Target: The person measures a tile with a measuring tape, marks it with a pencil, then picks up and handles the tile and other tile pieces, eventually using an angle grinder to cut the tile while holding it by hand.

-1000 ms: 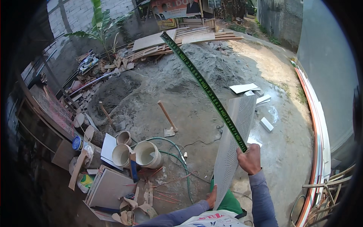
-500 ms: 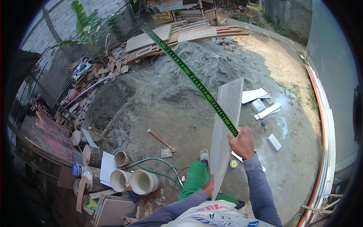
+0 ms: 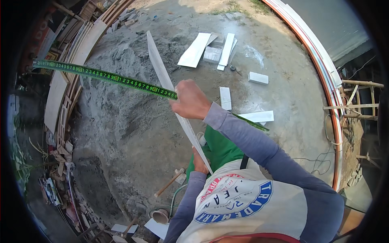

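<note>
My right hand [image 3: 191,99] is closed on the green measuring tape [image 3: 109,76], whose printed blade stretches out to the left over the sand. Another stretch of the same green tape shows below my right forearm, near a white strip on the ground. A long pale panel [image 3: 160,67] stands tilted, nearly edge-on, passing behind my right hand. Its lower end rests near my lap and green trousers. My left hand [image 3: 199,162] grips that panel low down by its edge; part of the fingers is hidden. Whether my right hand also touches the panel, I cannot tell.
White cut pieces [image 3: 194,50] and small white blocks [image 3: 258,78] lie on the ground ahead. A grey sand heap [image 3: 115,91] and stacked boards [image 3: 81,46] are at left. Below are a wooden-handled tool [image 3: 167,185] and a bucket [image 3: 161,216]. Long strips [image 3: 320,60] line the right.
My view has turned to the right, so the ground items have shifted and rotated. The tape now lies closer to level across the view, and the panel appears more edge-on. Both hands keep their hold.
</note>
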A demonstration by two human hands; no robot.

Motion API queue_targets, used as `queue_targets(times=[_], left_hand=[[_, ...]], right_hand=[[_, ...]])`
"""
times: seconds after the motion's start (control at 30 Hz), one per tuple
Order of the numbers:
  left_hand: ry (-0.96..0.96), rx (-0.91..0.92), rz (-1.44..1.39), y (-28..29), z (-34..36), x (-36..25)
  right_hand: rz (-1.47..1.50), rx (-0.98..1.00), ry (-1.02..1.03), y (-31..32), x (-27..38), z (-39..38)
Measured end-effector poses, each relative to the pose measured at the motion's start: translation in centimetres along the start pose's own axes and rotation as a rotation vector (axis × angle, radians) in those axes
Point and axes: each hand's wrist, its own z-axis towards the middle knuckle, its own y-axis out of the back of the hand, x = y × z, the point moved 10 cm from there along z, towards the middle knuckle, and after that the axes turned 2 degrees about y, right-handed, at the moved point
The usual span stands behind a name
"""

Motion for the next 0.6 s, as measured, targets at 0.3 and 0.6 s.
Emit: queue_targets(times=[0.3,0.6], left_hand=[[0.298,1.063,-0.391,-19.2,3.2,-16.9],[0.059,-0.095,0.271,-30.9,18.6,-28.4]], right_hand=[[-0.050,-0.028,-0.304,1.4,-14.9,17.0],[-0.051,-0.178,-0.554,10.3,-40.0,30.8]])
